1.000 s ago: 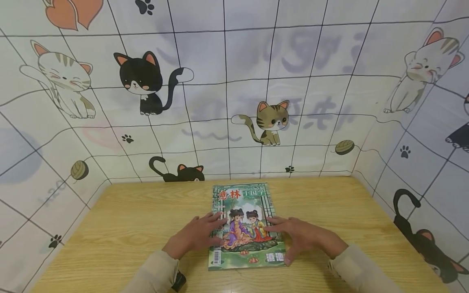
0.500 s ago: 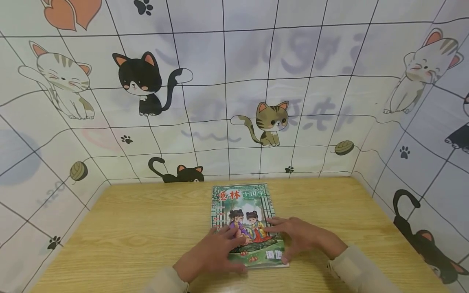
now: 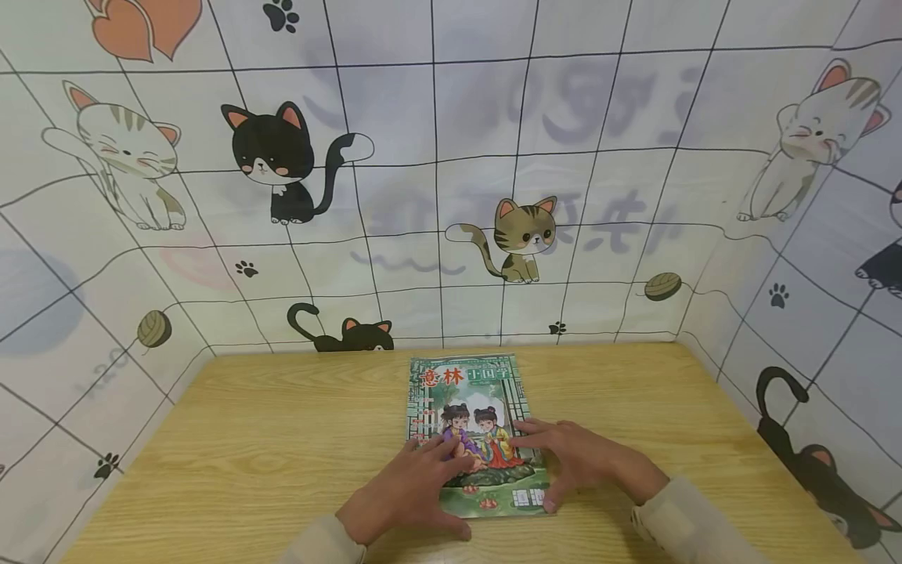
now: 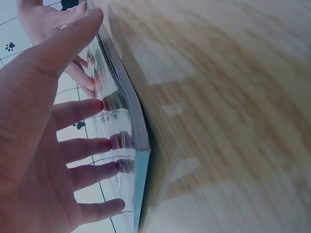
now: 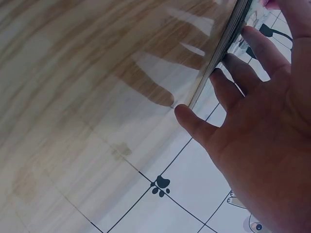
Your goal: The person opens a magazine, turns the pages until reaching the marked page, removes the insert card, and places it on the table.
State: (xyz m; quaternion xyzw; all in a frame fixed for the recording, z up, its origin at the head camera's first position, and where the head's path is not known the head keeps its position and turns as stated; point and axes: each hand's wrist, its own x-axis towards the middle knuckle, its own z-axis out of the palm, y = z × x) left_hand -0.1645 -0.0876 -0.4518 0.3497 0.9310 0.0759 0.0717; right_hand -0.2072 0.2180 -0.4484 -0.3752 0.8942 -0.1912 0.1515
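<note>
A magazine [image 3: 486, 431] with a green illustrated cover lies flat on the table, two cartoon figures and red lettering on its front. Across its lower left part rests my left hand [image 3: 405, 489], fingers spread on the cover, thumb below the bottom edge. In the left wrist view, straight fingers [image 4: 87, 145] touch the glossy cover beside the magazine's page edge [image 4: 127, 85]. My right hand [image 3: 581, 458] is at the right edge, its fingertips over the cover and its thumb by the lower right corner. The right wrist view shows its fingers [image 5: 238, 73] extended along that edge.
The wooden table [image 3: 268, 439] reaches back to a white wall covering [image 3: 395, 188] printed with cats, paw prints and grid lines. Similar side walls [image 3: 831, 337] close in the left and right.
My left hand has slid from the magazine's left edge toward its lower middle, nearer to me. My right hand and the magazine have stayed nearly in place.
</note>
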